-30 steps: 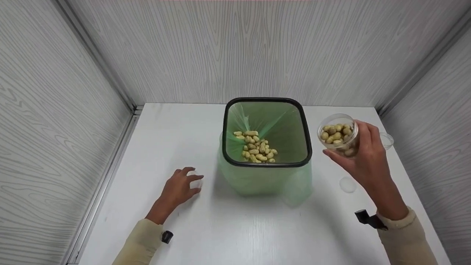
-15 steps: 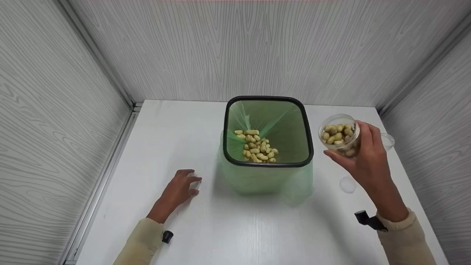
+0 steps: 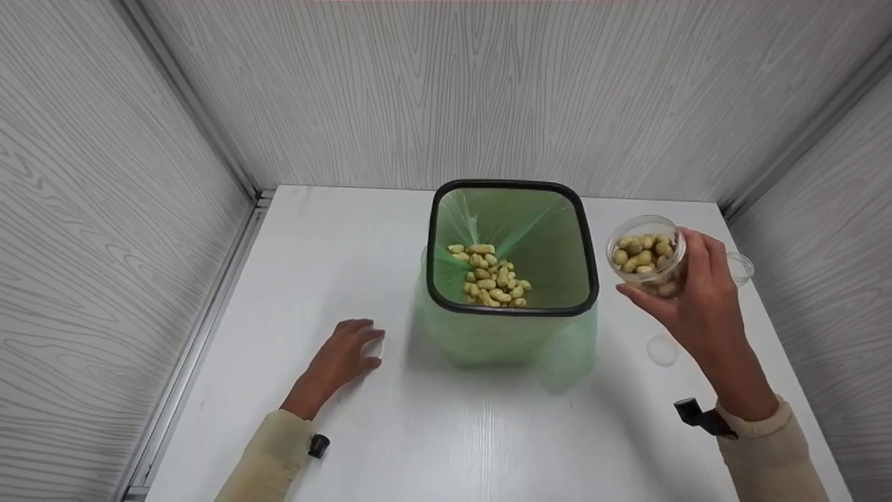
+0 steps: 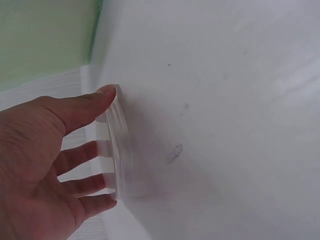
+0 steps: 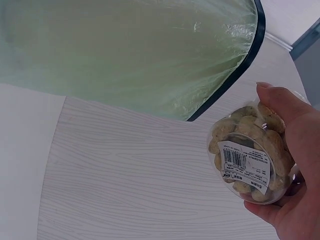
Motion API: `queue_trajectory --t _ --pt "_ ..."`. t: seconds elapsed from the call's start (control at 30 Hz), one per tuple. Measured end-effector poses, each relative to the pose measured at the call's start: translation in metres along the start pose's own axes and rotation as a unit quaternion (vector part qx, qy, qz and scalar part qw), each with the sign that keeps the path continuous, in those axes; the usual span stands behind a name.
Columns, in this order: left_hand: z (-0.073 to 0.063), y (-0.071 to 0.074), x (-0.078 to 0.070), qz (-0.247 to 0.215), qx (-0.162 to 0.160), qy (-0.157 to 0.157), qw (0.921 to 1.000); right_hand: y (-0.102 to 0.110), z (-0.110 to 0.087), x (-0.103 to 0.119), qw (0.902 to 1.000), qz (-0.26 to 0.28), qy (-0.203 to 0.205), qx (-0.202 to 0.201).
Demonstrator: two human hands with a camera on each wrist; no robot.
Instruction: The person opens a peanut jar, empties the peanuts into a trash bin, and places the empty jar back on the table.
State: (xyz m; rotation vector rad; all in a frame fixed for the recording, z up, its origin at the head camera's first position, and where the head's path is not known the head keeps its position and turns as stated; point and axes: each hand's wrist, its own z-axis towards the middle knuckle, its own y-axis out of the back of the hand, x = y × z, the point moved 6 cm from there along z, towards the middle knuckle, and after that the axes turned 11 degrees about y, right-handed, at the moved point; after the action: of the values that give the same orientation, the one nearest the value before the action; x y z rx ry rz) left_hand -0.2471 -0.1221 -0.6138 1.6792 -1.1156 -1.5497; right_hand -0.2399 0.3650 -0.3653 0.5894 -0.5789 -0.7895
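My right hand [image 3: 707,300] grips a clear plastic jar of peanuts [image 3: 644,258] from its right side. The jar's mouth is uncovered and tips toward me and the bin; a printed label on its base shows in the right wrist view. Beside it stands a square bin [image 3: 512,312] with a black rim and a green liner bag, several unshelled peanuts [image 3: 491,279] lying inside. On the left, my left hand [image 3: 341,359] is low over the table, holding a clear round lid [image 4: 119,145] by its edges between thumb and fingers.
A clear disc [image 3: 662,350] lies on the white table [image 3: 488,439] right of the bin. Behind my right hand, a clear round rim [image 3: 741,268] shows in part. Wood-grain panels [image 3: 446,90] enclose the table at the back and both sides.
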Motion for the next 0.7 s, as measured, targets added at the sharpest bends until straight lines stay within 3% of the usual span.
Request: queue_trajectory --t 0.33,0.5,0.7 --pt "-0.001 0.005 -0.004 0.043 -0.022 -0.004 0.9988 0.001 0.002 0.001 1.0 0.002 0.0 -0.008" --pt "0.001 0.015 -0.009 0.046 -0.035 0.021 0.9981 0.0 0.002 0.001 1.0 0.0 0.001 -0.005" --pt "0.005 0.031 -0.02 0.034 -0.051 0.021 0.9979 0.001 0.004 0.003 0.9999 0.003 0.007 -0.013"
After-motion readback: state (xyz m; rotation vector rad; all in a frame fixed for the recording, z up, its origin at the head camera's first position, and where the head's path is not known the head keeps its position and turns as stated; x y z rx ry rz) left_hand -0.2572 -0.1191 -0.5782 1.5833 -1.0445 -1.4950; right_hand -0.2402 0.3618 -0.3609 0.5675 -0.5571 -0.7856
